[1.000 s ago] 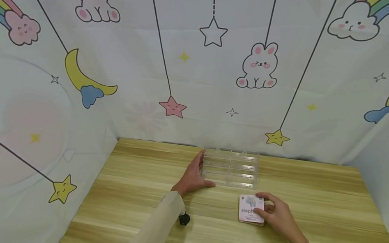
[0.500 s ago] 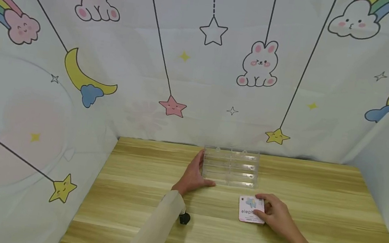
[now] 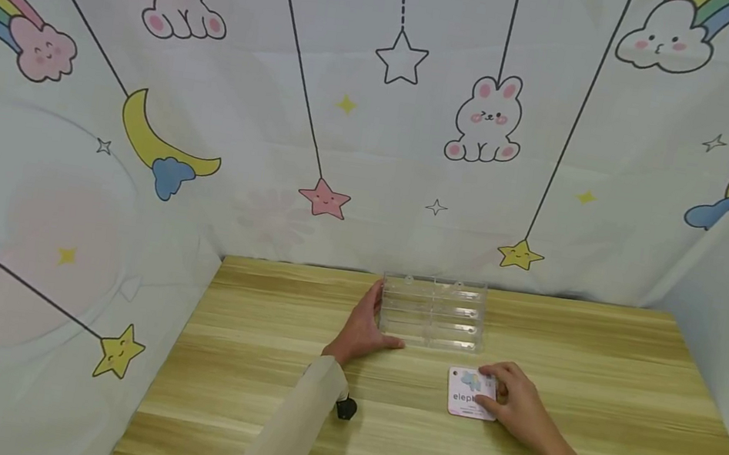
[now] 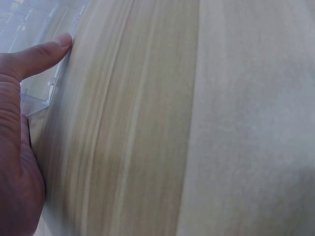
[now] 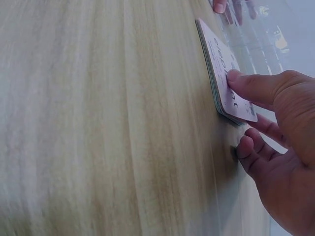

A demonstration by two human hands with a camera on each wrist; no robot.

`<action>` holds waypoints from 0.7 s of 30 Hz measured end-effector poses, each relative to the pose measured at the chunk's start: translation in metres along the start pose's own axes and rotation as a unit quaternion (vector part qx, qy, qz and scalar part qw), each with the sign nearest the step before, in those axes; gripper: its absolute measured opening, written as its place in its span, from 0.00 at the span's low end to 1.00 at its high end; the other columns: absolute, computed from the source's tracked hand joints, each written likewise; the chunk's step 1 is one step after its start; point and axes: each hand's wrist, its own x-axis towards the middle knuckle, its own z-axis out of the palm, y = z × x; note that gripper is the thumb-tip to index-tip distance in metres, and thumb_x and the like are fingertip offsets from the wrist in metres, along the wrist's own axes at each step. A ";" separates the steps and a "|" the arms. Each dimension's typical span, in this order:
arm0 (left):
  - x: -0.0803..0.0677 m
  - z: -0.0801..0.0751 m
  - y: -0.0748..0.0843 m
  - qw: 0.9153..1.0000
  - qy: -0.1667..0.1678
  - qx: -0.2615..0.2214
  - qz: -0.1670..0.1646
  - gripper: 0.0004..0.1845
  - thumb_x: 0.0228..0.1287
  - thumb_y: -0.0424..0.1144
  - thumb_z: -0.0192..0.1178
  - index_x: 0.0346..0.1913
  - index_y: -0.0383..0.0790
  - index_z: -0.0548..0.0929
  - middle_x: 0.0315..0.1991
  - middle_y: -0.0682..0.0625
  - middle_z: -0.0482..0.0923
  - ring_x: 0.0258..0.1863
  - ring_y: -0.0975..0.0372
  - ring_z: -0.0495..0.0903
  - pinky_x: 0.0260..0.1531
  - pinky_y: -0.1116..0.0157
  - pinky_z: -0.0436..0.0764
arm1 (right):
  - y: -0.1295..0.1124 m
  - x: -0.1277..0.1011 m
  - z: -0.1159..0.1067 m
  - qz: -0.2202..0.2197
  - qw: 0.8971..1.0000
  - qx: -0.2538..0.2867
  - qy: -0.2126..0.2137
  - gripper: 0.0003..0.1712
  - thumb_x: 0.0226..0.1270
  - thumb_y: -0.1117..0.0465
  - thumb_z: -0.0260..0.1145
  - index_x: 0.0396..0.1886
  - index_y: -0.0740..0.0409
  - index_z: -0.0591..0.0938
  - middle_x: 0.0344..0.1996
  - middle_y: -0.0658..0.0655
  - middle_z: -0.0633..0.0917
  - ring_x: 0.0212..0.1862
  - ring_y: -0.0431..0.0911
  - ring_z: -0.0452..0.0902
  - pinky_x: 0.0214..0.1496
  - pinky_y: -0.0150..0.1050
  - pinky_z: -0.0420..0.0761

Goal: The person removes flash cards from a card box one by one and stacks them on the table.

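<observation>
In the head view my left hand [image 3: 364,330] holds the left end of a clear plastic box with rows of narrow compartments [image 3: 431,311]. Its thumb lies along the front edge, as the left wrist view also shows, and the other fingers are at the left side. My right hand [image 3: 521,405] pinches a stack of square cards [image 3: 460,406] by its right side. The top card is pale pink, with an elephant picture and the printed word "elephant" partly covered by the thumb. In the right wrist view the thumb presses the card face while the fingers reach the stack's edge.
Both things are on a wood-grain table [image 3: 247,366]. Behind the box, a white cloth wall [image 3: 391,138] printed with rabbits and stars meets the table's back edge. Similar cloth closes off the left and right sides.
The lower cards, which stuck out a little along the stack's near edge, now line up more evenly under the top card. Both hands stay almost in place.
</observation>
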 end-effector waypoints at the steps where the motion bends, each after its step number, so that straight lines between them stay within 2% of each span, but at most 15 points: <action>1: 0.000 0.000 0.000 1.000 0.000 0.001 0.001 0.73 0.45 0.43 0.87 0.85 0.48 0.41 0.84 0.50 0.46 0.80 0.59 0.54 0.75 0.67 0.61 | 0.000 0.000 0.000 0.001 1.000 -0.001 -0.001 0.25 0.60 0.63 0.81 0.56 0.64 0.84 0.50 0.58 0.81 0.37 0.43 0.68 0.35 0.32 0.69; 9: -0.001 0.000 0.001 1.000 0.003 0.004 0.005 0.74 0.44 0.43 0.87 0.85 0.46 0.42 0.83 0.48 0.47 0.80 0.56 0.55 0.75 0.66 0.62 | -0.001 -0.001 0.001 0.011 1.000 -0.009 -0.010 0.24 0.61 0.62 0.80 0.55 0.64 0.85 0.52 0.60 0.80 0.39 0.44 0.68 0.37 0.34 0.70; 21: -0.003 -0.001 0.005 1.000 0.001 0.005 0.000 0.73 0.45 0.43 0.87 0.85 0.47 0.41 0.84 0.47 0.47 0.80 0.55 0.54 0.76 0.64 0.62 | -0.001 -0.003 0.004 0.000 1.000 -0.014 -0.007 0.21 0.63 0.61 0.79 0.54 0.63 0.86 0.53 0.60 0.80 0.43 0.46 0.73 0.41 0.37 0.77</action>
